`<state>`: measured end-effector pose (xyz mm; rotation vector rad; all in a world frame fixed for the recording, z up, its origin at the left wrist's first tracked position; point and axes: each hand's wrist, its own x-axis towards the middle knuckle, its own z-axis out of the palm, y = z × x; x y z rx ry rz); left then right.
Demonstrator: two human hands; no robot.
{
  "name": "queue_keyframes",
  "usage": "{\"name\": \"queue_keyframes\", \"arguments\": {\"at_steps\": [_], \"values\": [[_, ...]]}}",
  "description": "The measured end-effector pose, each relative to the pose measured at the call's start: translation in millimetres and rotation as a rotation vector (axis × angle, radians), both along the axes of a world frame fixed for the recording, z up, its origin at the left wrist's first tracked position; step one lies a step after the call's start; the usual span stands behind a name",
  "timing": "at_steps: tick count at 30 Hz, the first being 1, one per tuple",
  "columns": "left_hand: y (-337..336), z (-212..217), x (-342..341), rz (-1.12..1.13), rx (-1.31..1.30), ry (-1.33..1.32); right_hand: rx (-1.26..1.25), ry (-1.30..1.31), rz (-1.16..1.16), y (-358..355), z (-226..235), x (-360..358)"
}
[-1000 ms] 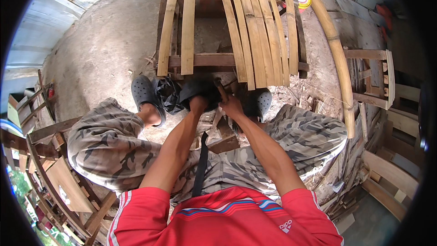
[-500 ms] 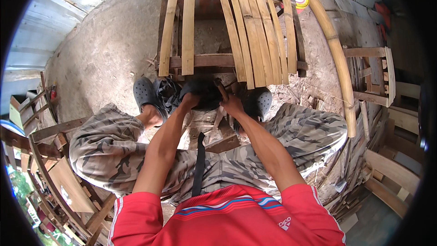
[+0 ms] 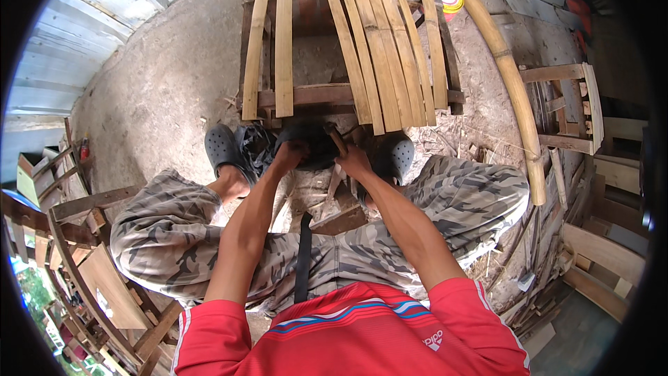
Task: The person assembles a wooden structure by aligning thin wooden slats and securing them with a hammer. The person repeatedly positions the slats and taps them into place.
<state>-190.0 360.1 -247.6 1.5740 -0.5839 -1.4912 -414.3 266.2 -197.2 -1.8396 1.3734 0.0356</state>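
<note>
Head view: left hand (image 3: 291, 154) and right hand (image 3: 353, 161) grip what looks like a dark bag (image 3: 314, 145).

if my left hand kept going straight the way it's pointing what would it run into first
The left hand already rests on the dark bag. Straight on, it would probably meet the wooden crossbar under the bamboo slats, though depth is hard to judge.

I'm looking down at a rough grey concrete floor (image 3: 160, 76) filling the upper left. A frame of curved bamboo slats (image 3: 348, 42) sits on it at top centre, a thick bamboo pole (image 3: 511, 76) lies right, and wood scraps (image 3: 334, 195) are scattered mid-frame.
</note>
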Motion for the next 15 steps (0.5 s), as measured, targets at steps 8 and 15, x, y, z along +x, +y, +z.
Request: {"name": "queue_keyframes", "arguments": {"at_steps": [8,15], "values": [[2,-3,1,-0.008,-0.065,-0.033,-0.003,0.003,-0.004,-1,0,2],[9,-15,1,-0.083,-0.122,-0.149,-0.082,-0.023,0.021,0,0,3]]}}
